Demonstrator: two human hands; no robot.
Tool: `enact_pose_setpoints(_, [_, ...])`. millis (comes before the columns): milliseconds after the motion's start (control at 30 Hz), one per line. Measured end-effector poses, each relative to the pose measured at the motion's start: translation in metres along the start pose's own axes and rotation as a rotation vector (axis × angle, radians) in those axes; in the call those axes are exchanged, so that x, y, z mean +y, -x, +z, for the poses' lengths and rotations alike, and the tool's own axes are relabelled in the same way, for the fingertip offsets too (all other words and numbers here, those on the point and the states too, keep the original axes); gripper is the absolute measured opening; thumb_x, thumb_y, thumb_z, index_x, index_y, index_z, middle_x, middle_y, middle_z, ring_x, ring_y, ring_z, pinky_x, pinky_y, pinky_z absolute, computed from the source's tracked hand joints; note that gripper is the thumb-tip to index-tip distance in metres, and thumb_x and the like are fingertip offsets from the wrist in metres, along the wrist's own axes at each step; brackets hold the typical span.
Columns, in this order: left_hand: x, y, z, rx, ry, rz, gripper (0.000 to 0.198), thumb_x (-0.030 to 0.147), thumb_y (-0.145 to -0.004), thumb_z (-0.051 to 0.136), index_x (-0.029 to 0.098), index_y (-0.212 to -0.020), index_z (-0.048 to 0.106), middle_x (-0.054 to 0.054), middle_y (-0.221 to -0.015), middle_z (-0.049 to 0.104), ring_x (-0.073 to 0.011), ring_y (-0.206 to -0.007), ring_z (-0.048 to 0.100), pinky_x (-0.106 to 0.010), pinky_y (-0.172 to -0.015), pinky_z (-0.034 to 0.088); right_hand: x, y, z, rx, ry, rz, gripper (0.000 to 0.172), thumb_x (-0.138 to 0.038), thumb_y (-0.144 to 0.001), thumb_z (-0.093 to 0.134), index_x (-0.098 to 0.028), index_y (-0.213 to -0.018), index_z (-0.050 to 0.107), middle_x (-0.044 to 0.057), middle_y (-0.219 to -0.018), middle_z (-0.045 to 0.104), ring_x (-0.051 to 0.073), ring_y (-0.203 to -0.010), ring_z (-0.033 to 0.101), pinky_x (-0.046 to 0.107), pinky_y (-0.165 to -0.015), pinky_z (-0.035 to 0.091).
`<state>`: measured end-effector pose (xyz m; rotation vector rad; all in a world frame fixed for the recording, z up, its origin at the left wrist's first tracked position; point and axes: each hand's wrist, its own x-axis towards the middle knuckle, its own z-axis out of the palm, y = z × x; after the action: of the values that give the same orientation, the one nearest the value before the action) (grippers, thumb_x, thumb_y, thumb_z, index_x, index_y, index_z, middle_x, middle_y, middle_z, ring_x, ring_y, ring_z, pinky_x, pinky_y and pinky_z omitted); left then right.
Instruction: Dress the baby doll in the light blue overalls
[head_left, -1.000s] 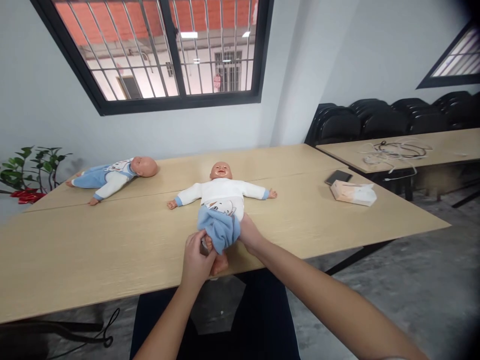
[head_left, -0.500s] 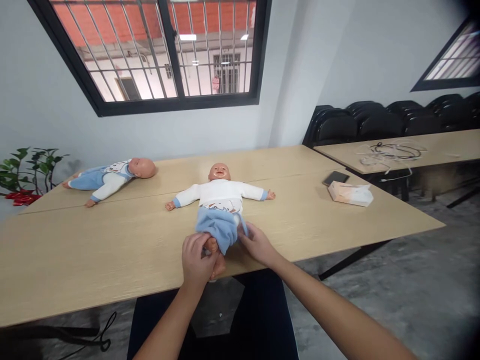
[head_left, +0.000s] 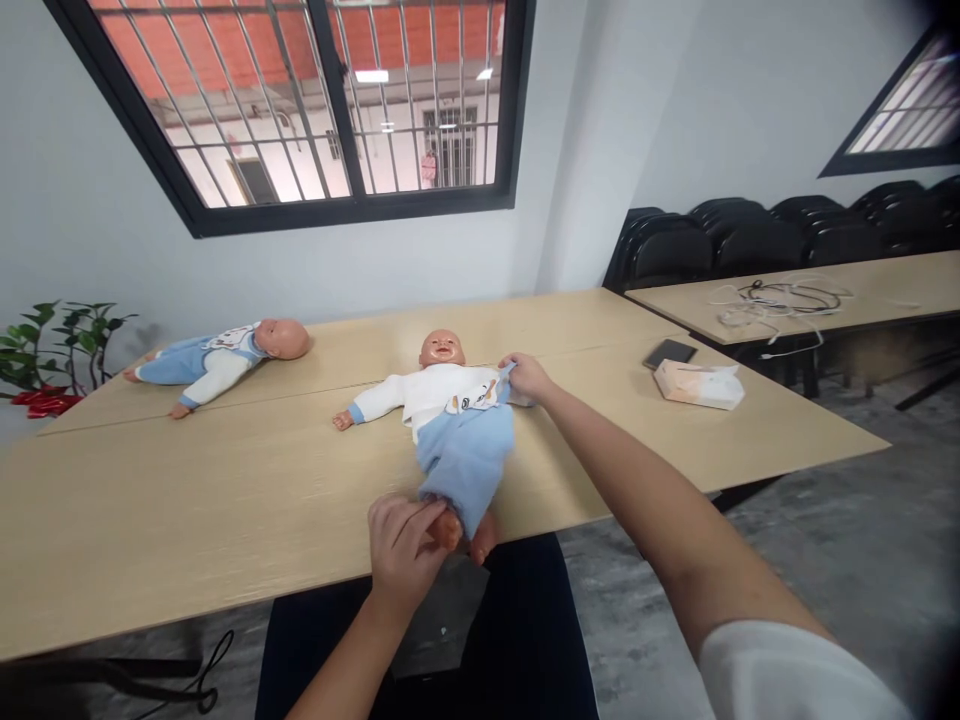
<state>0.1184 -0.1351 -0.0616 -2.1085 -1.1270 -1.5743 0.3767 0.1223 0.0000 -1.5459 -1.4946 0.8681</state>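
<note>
A baby doll [head_left: 442, 348] in a white long-sleeved top lies on its back on the table, feet at the front edge. Blue overalls [head_left: 466, 460] cover its legs, and their printed bib is pulled up and over to the right across the chest. Pinched in my right hand [head_left: 526, 378] is a blue strap at the top of the bib, near the doll's shoulder. My left hand [head_left: 406, 545] is closed around the trouser cuff and ankle of one leg. The doll's other foot [head_left: 484, 538] sticks out bare beside it.
Another doll [head_left: 217, 358] in similar clothes lies at the left back. A tissue pack [head_left: 701, 384] and a dark phone [head_left: 670, 354] are on the right. Cables [head_left: 787, 300] lie on the further table, with black chairs [head_left: 667, 250] behind. A plant [head_left: 67, 345] stands far left.
My right hand has moved up from beside the doll's hip to its shoulder, drawing the bib up. The overalls are now stretched out, and the legs have shifted slightly right.
</note>
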Motion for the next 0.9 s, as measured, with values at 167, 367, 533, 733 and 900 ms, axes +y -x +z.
enact_pose_setpoints(167, [0.008, -0.007, 0.004, 0.078, 0.048, -0.191, 0.029, 0.016, -0.083, 0.077, 0.019, -0.107, 0.062, -0.004, -0.091, 0.063, -0.0207, -0.086, 0.059, -0.037, -0.079, 0.051, 0.002, 0.031, 0.012, -0.029, -0.122, 0.098, 0.056, -0.025, -0.08, 0.067, -0.01, -0.132, 0.054, 0.011, -0.094, 0.07, 0.02, -0.081, 0.066, 0.034, -0.079, 0.053])
enact_pose_setpoints(367, [0.009, -0.013, 0.01, 0.085, 0.119, -0.317, 0.03, 0.021, -0.081, 0.079, 0.02, -0.105, 0.06, -0.004, -0.099, 0.062, -0.0206, -0.093, 0.062, -0.036, -0.083, 0.052, 0.032, 0.146, 0.027, 0.091, -0.389, -0.055, 0.043, -0.053, -0.094, 0.052, -0.02, -0.12, 0.061, 0.011, -0.123, 0.066, 0.027, -0.115, 0.06, 0.042, -0.101, 0.05])
enact_pose_setpoints(533, [0.012, -0.017, 0.011, 0.068, 0.117, -0.272, 0.029, 0.021, -0.082, 0.079, 0.021, -0.104, 0.061, -0.005, -0.104, 0.064, -0.0225, -0.098, 0.062, -0.04, -0.087, 0.052, 0.028, 0.164, 0.03, -0.324, -0.428, -0.092, 0.035, -0.048, -0.089, 0.066, -0.021, -0.112, 0.065, 0.008, -0.114, 0.071, 0.025, -0.107, 0.064, 0.039, -0.097, 0.05])
enact_pose_setpoints(733, [0.018, -0.022, 0.002, 0.063, 0.074, -0.204, 0.032, 0.02, -0.079, 0.082, 0.021, -0.105, 0.062, -0.005, -0.099, 0.065, -0.0216, -0.093, 0.063, -0.039, -0.085, 0.053, 0.032, 0.083, 0.01, -0.042, -0.086, -0.106, 0.015, -0.031, -0.083, 0.059, -0.018, -0.091, 0.061, 0.002, -0.086, 0.064, 0.02, -0.084, 0.057, 0.034, -0.086, 0.048])
enact_pose_setpoints(900, [0.027, -0.021, 0.008, 0.057, 0.053, -0.189, 0.03, 0.02, -0.081, 0.081, 0.021, -0.104, 0.062, -0.005, -0.097, 0.065, -0.0217, -0.091, 0.063, -0.038, -0.082, 0.053, 0.02, 0.059, 0.021, -0.196, -0.157, -0.052, 0.019, -0.026, -0.077, 0.061, -0.018, -0.094, 0.06, 0.003, -0.089, 0.065, 0.02, -0.086, 0.058, 0.031, -0.081, 0.048])
